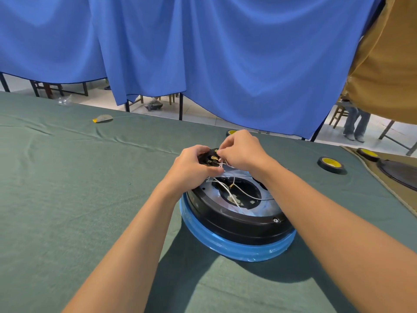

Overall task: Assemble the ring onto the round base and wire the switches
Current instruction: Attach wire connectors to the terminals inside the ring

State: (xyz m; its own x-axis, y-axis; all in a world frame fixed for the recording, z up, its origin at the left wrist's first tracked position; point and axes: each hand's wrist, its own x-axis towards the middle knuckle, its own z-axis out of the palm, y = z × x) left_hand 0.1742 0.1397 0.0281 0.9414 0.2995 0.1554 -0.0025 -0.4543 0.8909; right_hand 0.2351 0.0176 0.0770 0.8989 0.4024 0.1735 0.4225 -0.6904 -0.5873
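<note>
A round base (237,245) wrapped in blue film lies on the green cloth, with a black ring (232,220) seated on top of it. White wires (234,190) run across the ring's open centre up to a black switch block (208,158) with brass terminals at the ring's far edge. My left hand (191,166) grips that switch block from the left. My right hand (241,150) pinches a white wire end right at the terminals. Fingers hide part of the switch.
Black tape rolls with yellow cores lie at the right (331,164), further right (367,154) and behind my hands (231,132). A yellow-and-grey scrap (102,119) lies far left. A tan mat with a dark disc (399,175) sits at the right edge. A blue curtain (203,53) hangs behind.
</note>
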